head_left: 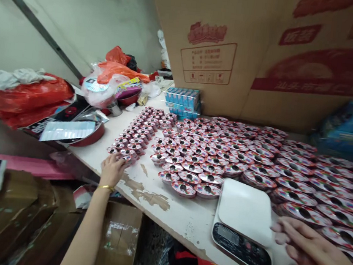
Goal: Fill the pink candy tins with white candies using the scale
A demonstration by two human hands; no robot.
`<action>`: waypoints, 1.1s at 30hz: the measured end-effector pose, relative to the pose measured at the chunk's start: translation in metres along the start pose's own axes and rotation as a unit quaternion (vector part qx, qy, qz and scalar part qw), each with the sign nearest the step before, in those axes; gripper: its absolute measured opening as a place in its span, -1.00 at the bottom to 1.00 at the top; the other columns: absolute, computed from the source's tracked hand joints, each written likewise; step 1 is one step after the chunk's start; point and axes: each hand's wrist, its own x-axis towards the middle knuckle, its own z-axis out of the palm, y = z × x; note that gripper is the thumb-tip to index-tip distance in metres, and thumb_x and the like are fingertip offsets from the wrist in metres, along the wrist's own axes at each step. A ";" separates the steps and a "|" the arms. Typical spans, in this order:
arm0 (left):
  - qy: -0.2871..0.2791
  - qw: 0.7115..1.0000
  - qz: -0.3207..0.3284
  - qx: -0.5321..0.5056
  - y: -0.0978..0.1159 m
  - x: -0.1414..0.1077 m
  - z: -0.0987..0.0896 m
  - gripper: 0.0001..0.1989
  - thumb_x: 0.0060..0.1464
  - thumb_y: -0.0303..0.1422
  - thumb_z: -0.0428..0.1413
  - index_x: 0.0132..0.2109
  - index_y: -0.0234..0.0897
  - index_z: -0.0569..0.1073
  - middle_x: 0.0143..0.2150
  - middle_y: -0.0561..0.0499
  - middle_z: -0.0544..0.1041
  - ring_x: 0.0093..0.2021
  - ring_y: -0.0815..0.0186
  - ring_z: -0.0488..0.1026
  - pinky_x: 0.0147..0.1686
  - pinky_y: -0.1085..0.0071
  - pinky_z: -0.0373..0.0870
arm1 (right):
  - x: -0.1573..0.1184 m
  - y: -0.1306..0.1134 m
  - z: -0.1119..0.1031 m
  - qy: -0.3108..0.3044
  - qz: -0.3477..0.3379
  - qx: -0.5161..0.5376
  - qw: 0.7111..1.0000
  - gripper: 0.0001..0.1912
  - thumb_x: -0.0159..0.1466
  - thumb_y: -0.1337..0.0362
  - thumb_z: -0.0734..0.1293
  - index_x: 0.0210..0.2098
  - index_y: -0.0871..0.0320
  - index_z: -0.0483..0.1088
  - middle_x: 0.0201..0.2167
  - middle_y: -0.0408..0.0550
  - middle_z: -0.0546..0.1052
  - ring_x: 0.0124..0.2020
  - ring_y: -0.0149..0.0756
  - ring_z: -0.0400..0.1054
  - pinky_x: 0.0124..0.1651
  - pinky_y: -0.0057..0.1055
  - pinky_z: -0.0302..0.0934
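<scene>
Head view: we see two bare hands, well apart. Left hand (112, 170), gold bracelet (105, 188) at the wrist, has its fingers down at the near end of the left group of oval stacks (140, 133); we can't make out whether it grips one. Right hand (318, 253) has thumb and fingers bent, just beside the right edge of the white scale (245, 210); can't make out if it pinches anything or touches the scale.

Stacks are red-and-white, dark holes on top, standing in rows on the worn white table (186, 218). Larger block (219, 152) runs behind the scale and off to the right. Large cardboard box (246, 51) behind, blue packs (183, 101) by its left side, red bowl (91, 137) at the table's left.
</scene>
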 end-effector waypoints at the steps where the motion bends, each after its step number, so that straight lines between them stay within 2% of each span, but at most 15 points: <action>1: 0.018 0.999 0.021 -0.022 0.009 -0.002 -0.010 -0.86 0.14 -0.30 0.01 -0.26 -0.22 0.43 0.05 -0.18 0.35 0.07 0.00 0.30 0.03 0.01 0.25 | -0.005 -0.010 0.009 -0.019 0.022 0.008 1.000 -0.70 -0.08 -0.05 0.49 -0.40 -0.06 0.58 -0.34 0.26 0.50 -0.48 -0.20 0.41 -0.55 -0.31 0.24; 3: 0.081 0.987 0.093 -0.106 0.037 -0.005 -0.030 -0.86 0.15 -0.25 0.03 -0.24 -0.19 0.40 -0.07 -0.14 0.38 -0.04 0.09 0.36 -0.05 0.13 0.33 | -0.013 -0.025 0.021 -0.034 0.045 0.014 0.998 -0.66 -0.08 -0.04 0.51 -0.41 0.04 0.57 -0.40 0.15 0.51 -0.54 -0.31 0.35 -0.60 -0.42 0.20; 4: 0.109 0.975 0.122 -0.150 0.058 -0.006 -0.039 -0.86 0.14 -0.23 0.06 -0.22 -0.17 0.38 -0.09 -0.11 0.38 -0.03 0.11 0.36 -0.04 0.15 0.34 | -0.015 -0.030 0.024 -0.028 0.041 0.006 0.999 -0.63 -0.08 -0.03 0.51 -0.40 0.09 0.55 -0.44 0.11 0.51 -0.57 -0.35 0.31 -0.64 -0.47 0.14; 6: 0.104 0.949 0.183 -0.234 0.113 -0.012 -0.052 -0.80 0.11 -0.24 0.10 -0.12 -0.15 0.35 -0.14 -0.06 0.41 -0.07 0.15 0.39 -0.06 0.20 0.36 | -0.017 -0.034 0.024 0.000 0.020 -0.015 1.000 -0.57 -0.06 -0.04 0.50 -0.36 0.17 0.52 -0.48 0.05 0.51 -0.59 -0.40 0.27 -0.68 -0.55 0.02; 7: 0.080 0.933 0.215 -0.277 0.145 -0.016 -0.054 -0.74 0.11 -0.25 0.11 -0.06 -0.16 0.33 -0.14 -0.04 0.42 -0.12 0.20 0.41 -0.12 0.25 0.40 | -0.017 -0.033 0.021 0.009 0.008 -0.024 1.000 -0.54 -0.05 -0.04 0.50 -0.33 0.19 0.50 -0.50 0.03 0.51 -0.59 -0.42 0.26 -0.68 -0.57 -0.02; 9: 0.009 0.898 0.276 -0.341 0.211 -0.026 -0.052 -0.65 0.11 -0.31 0.10 0.05 -0.19 0.27 -0.10 -0.05 0.44 -0.16 0.25 0.44 -0.15 0.30 0.43 | -0.017 -0.030 0.015 0.004 -0.018 -0.034 0.999 -0.51 -0.01 -0.04 0.47 -0.27 0.23 0.49 -0.55 -0.01 0.49 -0.62 -0.45 0.23 -0.67 -0.57 -0.04; 11: -0.050 0.861 0.348 -0.368 0.270 -0.035 -0.040 -0.59 0.10 -0.37 0.08 0.10 -0.20 0.23 -0.01 -0.09 0.44 -0.07 0.23 0.44 -0.07 0.27 0.42 | -0.017 -0.025 0.009 -0.012 -0.045 -0.037 0.998 -0.51 0.02 -0.04 0.46 -0.24 0.24 0.48 -0.62 -0.10 0.43 -0.66 -0.49 0.16 -0.66 -0.56 -0.04; 13: -0.081 0.830 0.403 -0.377 0.314 -0.041 -0.025 -0.54 0.08 -0.41 0.09 0.14 -0.22 0.21 0.02 -0.11 0.44 -0.02 0.21 0.43 -0.03 0.24 0.41 | -0.018 -0.021 0.005 -0.011 -0.068 -0.037 0.997 -0.53 0.05 -0.02 0.45 -0.23 0.24 0.48 -0.66 -0.17 0.36 -0.68 -0.51 0.10 -0.65 -0.54 -0.04; 15: -0.099 0.812 0.441 -0.369 0.341 -0.042 -0.010 -0.49 0.06 -0.43 0.10 0.16 -0.23 0.19 0.02 -0.13 0.45 0.00 0.18 0.43 -0.02 0.23 0.40 | -0.019 -0.020 0.003 0.003 -0.080 -0.035 0.996 -0.57 0.09 0.01 0.44 -0.22 0.23 0.47 -0.66 -0.20 0.34 -0.68 -0.52 0.08 -0.65 -0.54 -0.04; 18: -0.117 0.803 0.469 -0.349 0.356 -0.041 0.002 -0.47 0.09 -0.41 0.10 0.20 -0.24 0.17 0.03 -0.14 0.45 0.01 0.16 0.43 -0.02 0.20 0.39 | -0.019 -0.020 0.005 0.026 -0.100 -0.038 0.994 -0.61 0.13 0.04 0.41 -0.21 0.23 0.46 -0.64 -0.20 0.34 -0.69 -0.51 0.07 -0.67 -0.53 -0.06; 21: -0.119 0.798 0.475 -0.353 0.350 -0.037 0.002 -0.40 0.13 -0.27 0.11 0.26 -0.21 0.11 0.10 -0.17 0.41 0.06 0.14 0.40 0.02 0.18 0.36 | -0.011 -0.022 0.012 0.040 -0.146 -0.043 0.987 -0.66 0.16 0.07 0.40 -0.24 0.23 0.47 -0.61 -0.17 0.39 -0.63 -0.47 0.16 -0.60 -0.50 0.06; 24: -0.104 0.802 0.457 -0.370 0.332 -0.034 -0.004 -0.33 0.13 -0.22 0.13 0.30 -0.18 0.05 0.18 -0.19 0.35 0.14 0.13 0.34 0.09 0.14 0.31 | 0.005 -0.022 0.024 0.030 -0.199 -0.056 0.978 -0.69 0.17 0.11 0.39 -0.24 0.24 0.49 -0.52 -0.11 0.46 -0.58 -0.45 0.23 -0.51 -0.47 0.16; 29: -0.088 0.836 0.378 -0.387 0.295 -0.036 -0.012 -0.40 0.16 -0.26 0.10 0.29 -0.15 0.11 0.11 -0.13 0.41 0.07 0.21 0.39 0.09 0.19 0.34 | 0.029 -0.022 0.044 0.037 -0.273 -0.174 0.945 -0.66 0.19 0.19 0.38 -0.08 0.20 0.51 -0.31 -0.03 0.57 -0.46 -0.39 0.35 -0.33 -0.40 0.29; 31: -0.082 0.849 0.356 -0.381 0.283 -0.040 -0.013 -0.44 0.16 -0.26 0.10 0.27 -0.15 0.15 0.08 -0.11 0.43 0.06 0.21 0.40 0.07 0.21 0.35 | 0.031 -0.027 0.041 0.058 -0.313 -0.197 0.927 -0.67 0.23 0.19 0.34 -0.04 0.15 0.49 -0.19 -0.02 0.57 -0.35 -0.34 0.42 -0.22 -0.36 0.33; 33: -0.075 0.857 0.346 -0.375 0.272 -0.044 -0.014 -0.51 0.17 -0.28 0.09 0.22 -0.17 0.23 0.04 -0.09 0.46 0.04 0.22 0.41 0.06 0.23 0.36 | 0.029 -0.036 0.024 0.099 -0.372 -0.213 0.898 -0.74 0.27 0.20 0.32 -0.09 0.12 0.51 -0.15 -0.01 0.55 -0.21 -0.29 0.44 -0.11 -0.32 0.33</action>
